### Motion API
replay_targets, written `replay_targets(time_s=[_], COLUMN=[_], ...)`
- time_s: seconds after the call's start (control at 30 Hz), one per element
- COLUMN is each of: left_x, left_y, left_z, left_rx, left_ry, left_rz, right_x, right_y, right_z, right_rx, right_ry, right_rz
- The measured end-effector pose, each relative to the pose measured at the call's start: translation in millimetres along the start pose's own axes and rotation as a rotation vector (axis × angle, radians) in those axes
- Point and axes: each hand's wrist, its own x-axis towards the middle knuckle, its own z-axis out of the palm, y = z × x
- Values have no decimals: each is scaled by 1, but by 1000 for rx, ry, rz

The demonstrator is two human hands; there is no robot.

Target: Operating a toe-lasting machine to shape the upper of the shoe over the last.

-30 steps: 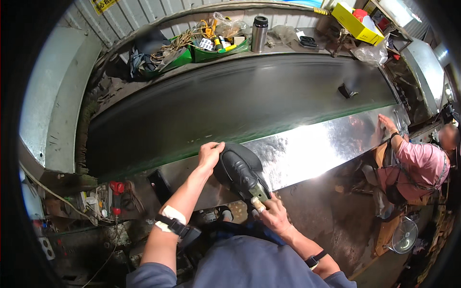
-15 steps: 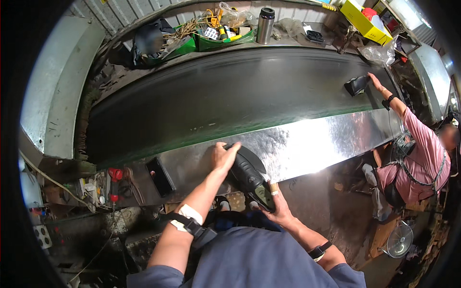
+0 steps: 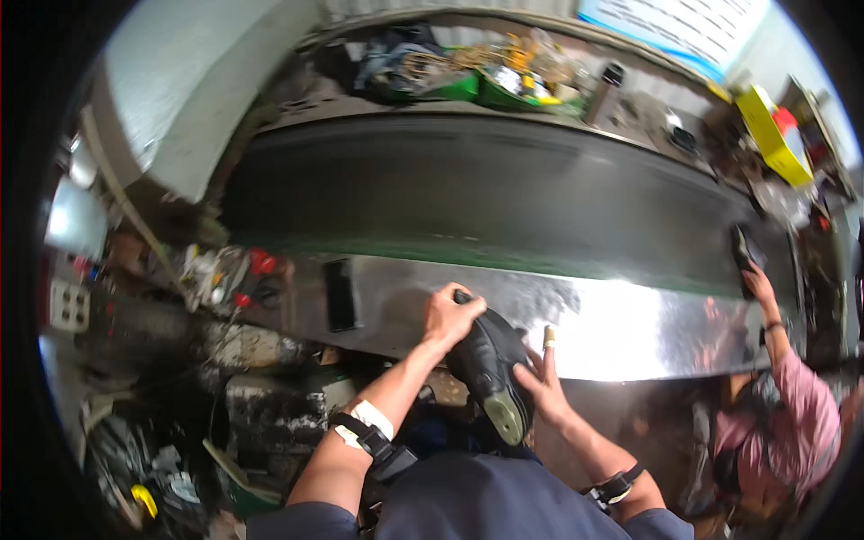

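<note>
My left hand (image 3: 450,317) is closed around one end of a black shoe (image 3: 481,355), above the near metal edge of the workbench. The shoe's olive end (image 3: 506,416) points down toward my body. My right hand (image 3: 547,389) is at the shoe's right side, its thumb against the shoe. Its fingers are spread, and one taped finger points up, away from the shoe. Beyond my hands runs a dark conveyor belt (image 3: 432,189), bordered by a shiny metal ledge (image 3: 405,292).
A phone (image 3: 340,294) lies on the ledge at left. At right, a co-worker in a pink top (image 3: 796,423) holds a dark shoe (image 3: 745,247) over the belt. Behind the belt are green bins (image 3: 450,90), a steel flask (image 3: 605,94) and a yellow box (image 3: 772,135).
My view has turned, so the scene sits differently. The shoe has rotated in my left hand's grip, showing its olive end. My right hand has moved from that end to the side, its fingers spreading.
</note>
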Motion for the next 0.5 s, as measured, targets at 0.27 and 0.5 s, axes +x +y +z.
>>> replay_targets(time_s=[0.27,0.5], left_x=[-83,-247], left_y=[-6,-97], left_z=[-172,-368], left_rx=[-40,-364], left_ry=[421,1045], left_rz=[-11,-123], right_x=[4,-60], right_y=[-27,35], right_z=[150,351], right_rx=[-89,-229], right_ry=[-242,-714], right_rz=[-78,-4])
